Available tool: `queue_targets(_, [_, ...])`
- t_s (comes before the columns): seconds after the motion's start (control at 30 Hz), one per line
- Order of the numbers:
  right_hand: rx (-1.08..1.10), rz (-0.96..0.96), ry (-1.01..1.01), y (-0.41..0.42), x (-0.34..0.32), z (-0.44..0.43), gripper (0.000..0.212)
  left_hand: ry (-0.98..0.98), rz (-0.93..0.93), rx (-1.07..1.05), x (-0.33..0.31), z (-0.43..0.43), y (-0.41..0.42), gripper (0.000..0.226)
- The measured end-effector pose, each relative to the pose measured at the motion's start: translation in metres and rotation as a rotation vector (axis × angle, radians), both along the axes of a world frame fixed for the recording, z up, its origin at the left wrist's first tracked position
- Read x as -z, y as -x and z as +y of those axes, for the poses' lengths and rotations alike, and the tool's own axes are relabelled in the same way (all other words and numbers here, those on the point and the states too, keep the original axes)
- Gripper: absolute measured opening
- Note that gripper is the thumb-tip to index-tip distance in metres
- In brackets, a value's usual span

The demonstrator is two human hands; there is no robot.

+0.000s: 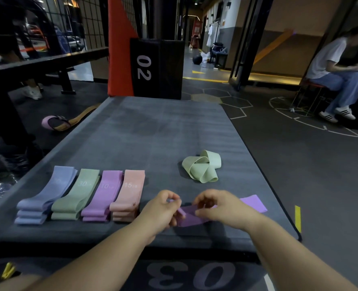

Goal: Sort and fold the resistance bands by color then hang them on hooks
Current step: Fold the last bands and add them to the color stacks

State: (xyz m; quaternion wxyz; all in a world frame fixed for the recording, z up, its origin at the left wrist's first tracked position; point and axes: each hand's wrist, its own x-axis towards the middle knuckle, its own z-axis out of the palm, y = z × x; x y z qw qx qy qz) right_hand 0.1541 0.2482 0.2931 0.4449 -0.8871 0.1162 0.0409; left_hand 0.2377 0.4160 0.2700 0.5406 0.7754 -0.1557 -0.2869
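At the 6 o'clock edge of the bench (152, 133), a purple band (253, 203) is held between both hands. The left hand (163, 208) is curled round its near end, the right hand (218, 208) is pinched on it just beside, and the free end lies flat toward 3 o'clock. The fold is judged to be only begun. The stretchy strip could spring out of the pinch if the fingertips are eased before the layers are squared, and a skewed fold would result. The free end, lying toward the bench's 3 o'clock edge, could also be dragged over it by a hasty pull. The band is seen as a thin, flat, matte strip of soft violet, limp wherever it is not held. At 9 o'clock from the hands, four folded stacks are laid side by side, close together: a blue-lilac stack (45, 198), a green stack (75, 196) marked 30, a purple stack (104, 196) marked 10 and a pink stack (128, 194) marked 15. The pink stack sits just beside the left hand and could be knocked askew by a careless sweep of that forearm. Farther off, at 1 o'clock, a pale green band (202, 166) lies in a twisted heap, not yet folded. Beyond the bench at 10 o'clock, a lilac loop (47, 122) is seen on the floor. No hooks can be made out.
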Motion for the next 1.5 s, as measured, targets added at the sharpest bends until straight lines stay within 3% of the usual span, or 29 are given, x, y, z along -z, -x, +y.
queue_targets(0.1, [-0.025, -0.002, -0.049, -0.004, 0.002, 0.009, 0.024, 0.034, 0.066, 0.039, 0.000, -0.003, 0.001, 0.012])
queue_targets(0.23, [0.065, -0.032, -0.032, -0.008, 0.005, 0.012, 0.013, 0.050, 0.082, 0.086, 0.000, -0.005, 0.001, 0.018])
queue_targets(0.4, [0.109, -0.027, 0.145, -0.012, 0.008, 0.011, 0.006, -0.053, -0.130, 0.169, -0.001, -0.004, -0.001, 0.031])
queue_targets(0.53, [0.195, -0.030, -0.083, -0.013, 0.009, 0.012, 0.009, -0.205, -0.495, 0.133, 0.007, -0.001, -0.004, 0.078])
queue_targets(0.6, [0.218, -0.033, -0.204, -0.013, 0.007, 0.014, 0.008, -0.206, -0.549, 0.159, 0.012, -0.003, -0.003, 0.100])
queue_targets(0.67, [0.224, -0.039, -0.306, -0.014, 0.004, 0.016, 0.011, -0.188, -0.541, 0.171, 0.017, -0.006, 0.001, 0.108])
queue_targets(0.8, [0.201, -0.062, -0.349, -0.014, -0.001, 0.017, 0.013, -0.137, -0.596, 0.105, 0.024, -0.009, 0.000, 0.092])
queue_targets(1.0, [0.201, -0.110, -0.423, -0.013, -0.005, 0.014, 0.018, -0.289, -0.807, 0.118, 0.019, -0.006, 0.002, 0.070])
queue_targets(1.17, [0.304, -0.119, -0.484, -0.010, -0.012, 0.002, 0.018, -0.377, -0.748, 0.079, 0.027, -0.001, -0.005, 0.062])
queue_targets(1.33, [0.349, 0.027, -0.172, -0.004, -0.003, -0.019, 0.017, -0.407, -0.757, 0.117, 0.027, 0.005, -0.005, 0.058])
queue_targets(1.5, [0.379, 0.090, -0.089, -0.001, 0.001, -0.030, 0.016, -0.431, -0.823, 0.165, 0.020, 0.008, 0.000, 0.055])
